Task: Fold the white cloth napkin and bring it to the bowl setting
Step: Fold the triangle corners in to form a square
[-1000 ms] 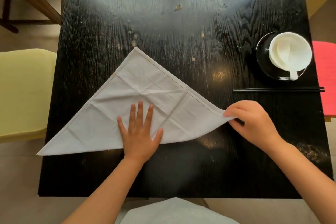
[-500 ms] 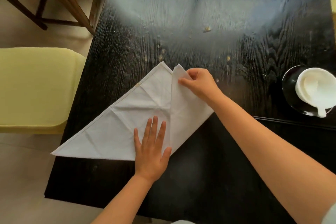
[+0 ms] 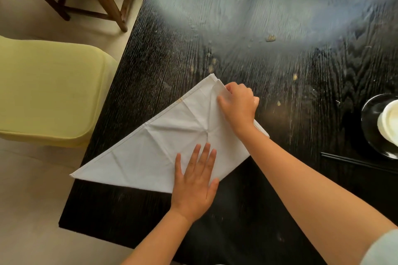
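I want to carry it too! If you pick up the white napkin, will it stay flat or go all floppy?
Probably floppy: the napkin is thin, creased cloth. It looks light. Its folded flap under the right hand may fall open.

Right hand [image 3: 238, 107] no longer pinches the napkin's [image 3: 172, 142] right corner out at the side: that corner now sits folded over at the top apex, hand pressing it down there. Napkin's right half is doubled, right edge now a diagonal fold.
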Action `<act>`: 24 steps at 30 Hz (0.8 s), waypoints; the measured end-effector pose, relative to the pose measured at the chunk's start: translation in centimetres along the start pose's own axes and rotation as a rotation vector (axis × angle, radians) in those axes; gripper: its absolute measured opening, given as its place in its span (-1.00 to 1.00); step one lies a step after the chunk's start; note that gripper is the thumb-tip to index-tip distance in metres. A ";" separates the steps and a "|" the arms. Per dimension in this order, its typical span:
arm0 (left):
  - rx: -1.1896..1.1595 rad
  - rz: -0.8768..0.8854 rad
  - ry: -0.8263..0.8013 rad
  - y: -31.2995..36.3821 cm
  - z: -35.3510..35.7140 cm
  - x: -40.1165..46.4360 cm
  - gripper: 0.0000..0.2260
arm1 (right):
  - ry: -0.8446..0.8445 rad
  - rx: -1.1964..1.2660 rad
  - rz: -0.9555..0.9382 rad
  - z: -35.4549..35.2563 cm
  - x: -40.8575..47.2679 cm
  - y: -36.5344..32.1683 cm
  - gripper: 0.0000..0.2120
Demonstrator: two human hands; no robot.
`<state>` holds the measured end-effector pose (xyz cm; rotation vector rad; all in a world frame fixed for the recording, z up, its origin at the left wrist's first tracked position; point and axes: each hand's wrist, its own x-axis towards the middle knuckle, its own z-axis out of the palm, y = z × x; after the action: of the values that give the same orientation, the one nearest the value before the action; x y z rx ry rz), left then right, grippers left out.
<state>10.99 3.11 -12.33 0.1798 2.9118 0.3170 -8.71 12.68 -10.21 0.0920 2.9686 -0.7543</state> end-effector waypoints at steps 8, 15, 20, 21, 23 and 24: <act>0.021 -0.041 -0.055 0.4 0.3 0.2 -0.43 | -0.199 -0.289 -0.652 1.5 -2.4 2.3 -0.49; 0.025 0.052 -0.109 0.1 -0.4 0.1 -0.46 | -0.269 -0.383 -0.628 1.5 -1.5 2.0 -0.42; 0.021 0.114 -0.125 0.1 -0.3 -2.3 -0.45 | -0.281 -0.400 -0.624 1.5 -1.7 1.9 -0.40; 0.024 0.133 -0.134 0.1 -0.2 -3.1 -0.44 | -0.279 -0.412 -0.623 1.6 -1.6 1.9 -0.39; 0.032 0.140 -0.149 0.3 -0.2 -4.3 -0.43 | -0.252 -0.449 -0.609 1.7 -1.6 1.7 -0.37; 0.033 0.131 -0.156 0.5 -0.2 -4.5 -0.42 | -0.228 -0.454 -0.601 1.6 -1.8 1.5 -0.36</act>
<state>15.35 2.86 -11.17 0.3840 2.7578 0.2635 -6.68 13.18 -12.18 -0.8730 2.8540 -0.0831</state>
